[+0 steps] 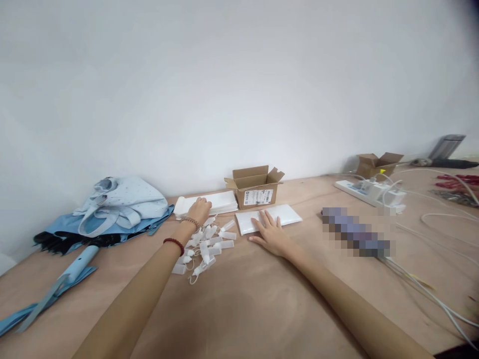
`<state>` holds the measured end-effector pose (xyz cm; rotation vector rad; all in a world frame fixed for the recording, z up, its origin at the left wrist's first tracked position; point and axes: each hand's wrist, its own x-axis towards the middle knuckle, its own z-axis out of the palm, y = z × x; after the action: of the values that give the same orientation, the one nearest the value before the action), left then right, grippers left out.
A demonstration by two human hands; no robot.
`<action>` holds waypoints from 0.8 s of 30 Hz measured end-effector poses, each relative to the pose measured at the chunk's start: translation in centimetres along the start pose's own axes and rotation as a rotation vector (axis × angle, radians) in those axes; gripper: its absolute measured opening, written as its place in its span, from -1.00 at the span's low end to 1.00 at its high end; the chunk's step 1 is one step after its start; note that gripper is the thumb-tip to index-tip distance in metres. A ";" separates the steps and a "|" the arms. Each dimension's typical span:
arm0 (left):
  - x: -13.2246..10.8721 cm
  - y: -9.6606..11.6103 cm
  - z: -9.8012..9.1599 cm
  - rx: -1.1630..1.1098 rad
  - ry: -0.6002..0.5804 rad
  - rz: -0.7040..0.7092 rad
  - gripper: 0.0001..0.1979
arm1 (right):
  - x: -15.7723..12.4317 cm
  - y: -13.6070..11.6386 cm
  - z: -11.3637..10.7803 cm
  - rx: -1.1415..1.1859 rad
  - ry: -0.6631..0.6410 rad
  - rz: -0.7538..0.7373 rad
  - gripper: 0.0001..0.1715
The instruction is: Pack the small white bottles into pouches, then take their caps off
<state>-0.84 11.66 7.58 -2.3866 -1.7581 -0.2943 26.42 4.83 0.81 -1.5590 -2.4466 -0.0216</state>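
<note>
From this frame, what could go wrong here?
The left hand reaches past loose bottles to the white stack, so pulling back might scatter them. The red bracelet is close to the bottles and could perhaps catch one of their thin loops. The packet under the right hand lies just in front of the open box; pushed forward, it may shift the box.

Cannot read the tiny print on the label (258, 197) at centre, see beneath the left hand (200, 209), identify the pixelated object (354, 233) at right, or follow the forearms (142, 289) past the bottom edge.
</note>
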 end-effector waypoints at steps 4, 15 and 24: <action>0.8 -0.9 1.2 0.060 0.006 -0.034 -0.75 | -0.1 0.1 0.1 0.029 -0.031 0.000 -0.13; 1.4 -1.6 1.4 0.154 0.028 0.072 -0.70 | 0.1 0.1 0.1 0.031 -0.038 -0.023 -0.18; -2.7 0.1 -1.3 0.181 0.119 0.028 -0.75 | 0.0 -0.2 0.2 -0.030 0.076 -0.033 -0.21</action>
<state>-1.63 8.85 8.21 -2.2183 -1.6237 -0.2568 26.18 4.74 0.60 -1.5010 -2.4243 -0.1219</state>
